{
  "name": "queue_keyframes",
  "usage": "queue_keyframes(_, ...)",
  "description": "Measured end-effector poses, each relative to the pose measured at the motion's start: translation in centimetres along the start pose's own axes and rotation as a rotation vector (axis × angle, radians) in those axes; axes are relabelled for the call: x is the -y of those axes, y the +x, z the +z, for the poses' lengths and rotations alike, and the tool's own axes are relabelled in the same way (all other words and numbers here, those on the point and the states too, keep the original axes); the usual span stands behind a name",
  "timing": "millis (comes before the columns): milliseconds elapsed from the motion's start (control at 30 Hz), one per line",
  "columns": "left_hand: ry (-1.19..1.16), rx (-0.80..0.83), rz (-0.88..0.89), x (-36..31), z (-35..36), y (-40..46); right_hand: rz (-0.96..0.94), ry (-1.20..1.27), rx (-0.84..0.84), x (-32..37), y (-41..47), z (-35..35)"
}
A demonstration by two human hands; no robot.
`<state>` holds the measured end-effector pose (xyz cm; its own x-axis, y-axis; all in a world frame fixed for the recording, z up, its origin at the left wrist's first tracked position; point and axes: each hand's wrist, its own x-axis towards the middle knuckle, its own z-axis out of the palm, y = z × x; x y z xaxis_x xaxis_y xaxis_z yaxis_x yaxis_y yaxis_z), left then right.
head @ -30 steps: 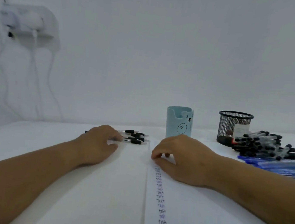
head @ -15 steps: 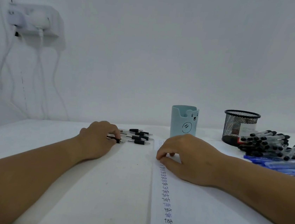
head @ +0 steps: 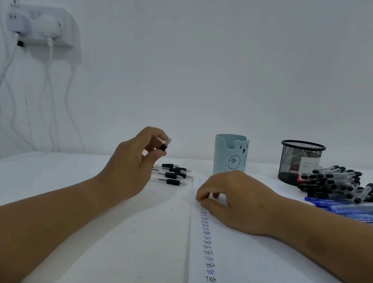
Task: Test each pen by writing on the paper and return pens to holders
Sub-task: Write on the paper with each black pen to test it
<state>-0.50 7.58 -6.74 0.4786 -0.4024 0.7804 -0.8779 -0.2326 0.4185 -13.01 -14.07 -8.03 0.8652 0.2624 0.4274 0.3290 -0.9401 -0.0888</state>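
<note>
Lifted off the table, my left hand (head: 131, 165) is pinching a light, stiff, slippery pen (head: 164, 145) near its black grip, while my right hand (head: 232, 200) is resting curled fingers on the paper (head: 248, 264).

Since a moment ago we have lifted our left hand (head: 132, 160) off the white table (head: 36, 182), now pinching one clear, black-gripped pen (head: 164, 145) raised above the loose pens (head: 173, 174) it lay among.
</note>
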Motion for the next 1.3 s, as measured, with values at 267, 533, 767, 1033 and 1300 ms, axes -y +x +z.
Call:
queue_keyframes(267, -0.589, -0.324, -0.331, -2.7, 0.3, 0.5, 0.231, 0.277, -0.327, -0.4, 0.3, 0.2)
queue_keyframes(533, -1.031, -0.158, -0.702, -2.4, 0.5, 0.5, 0.334, 0.641, -0.362, -0.7, 0.5, 0.5)
queue_keyframes(767, -0.522, 0.09, -0.542, -2.0, 0.9, -0.6, 0.433, 0.986, -0.444, -0.2, 0.6, -0.7)
queue_keyframes(1033, -0.361, 0.214, -0.412, -2.0, 1.3, -1.1, 0.505, 1.545, -0.146, 0.1, 0.5, -3.0)
queue_keyframes(1300, -0.337, 0.256, -0.356, -2.2, 1.4, -1.1, 0.531, 1.549, -0.07, -0.7, 0.5, -2.6)
